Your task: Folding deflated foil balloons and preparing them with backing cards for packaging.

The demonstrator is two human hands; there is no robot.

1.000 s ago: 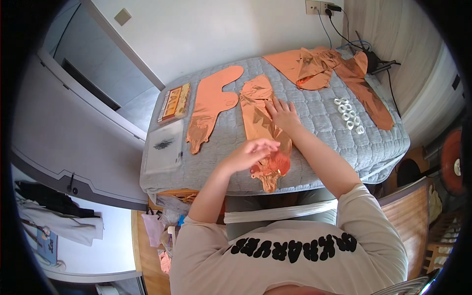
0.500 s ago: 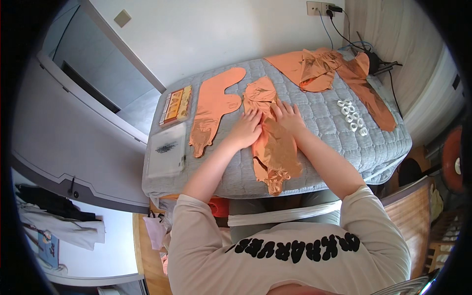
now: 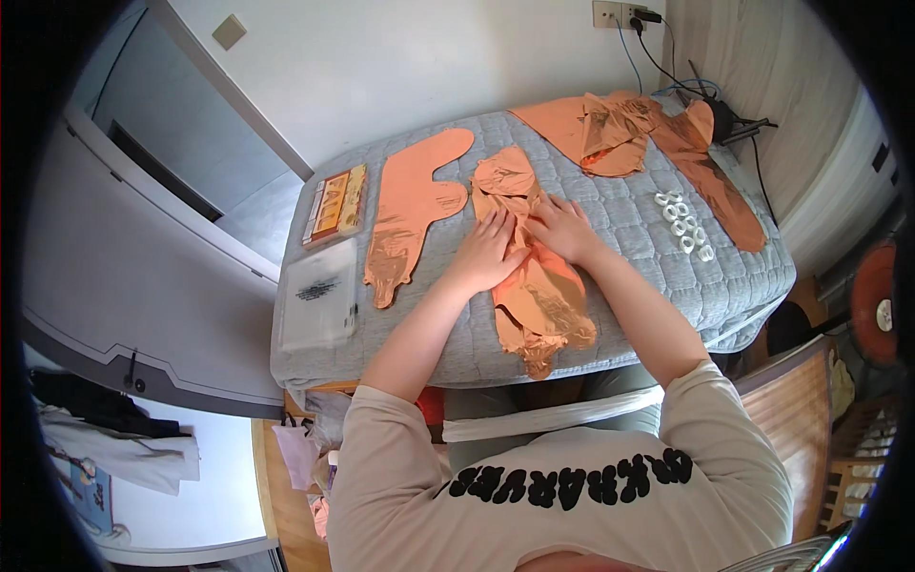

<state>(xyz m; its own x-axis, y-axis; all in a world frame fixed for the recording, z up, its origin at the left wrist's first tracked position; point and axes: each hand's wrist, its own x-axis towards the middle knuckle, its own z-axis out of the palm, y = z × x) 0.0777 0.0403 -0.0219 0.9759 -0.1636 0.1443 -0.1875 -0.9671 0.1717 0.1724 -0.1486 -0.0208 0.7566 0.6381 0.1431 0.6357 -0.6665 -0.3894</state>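
Note:
A crumpled rose-gold foil balloon (image 3: 545,296) lies lengthwise on the bed in front of me, partly folded over itself. My left hand (image 3: 491,253) rests flat on its left side, fingers stretched out. From the other side, my right hand (image 3: 564,232) presses on the foil with its fingers extended. Both hands touch the balloon near its middle and cover part of it. To the left is another flat foil balloon (image 3: 405,214) with a rounded side lobe. More foil balloons (image 3: 615,138) overlap at the far right.
Several small white rings (image 3: 679,228) sit on the quilted grey bed (image 3: 629,224). At its left edge are a clear plastic case (image 3: 319,310) with dark bits and an orange-yellow package (image 3: 335,205). A black device with cables (image 3: 729,122) stands at the far right corner.
My hands have shifted slightly, the left one toward the right. The balloon's near part has spread a little to the right, and its folded flap lies flatter.

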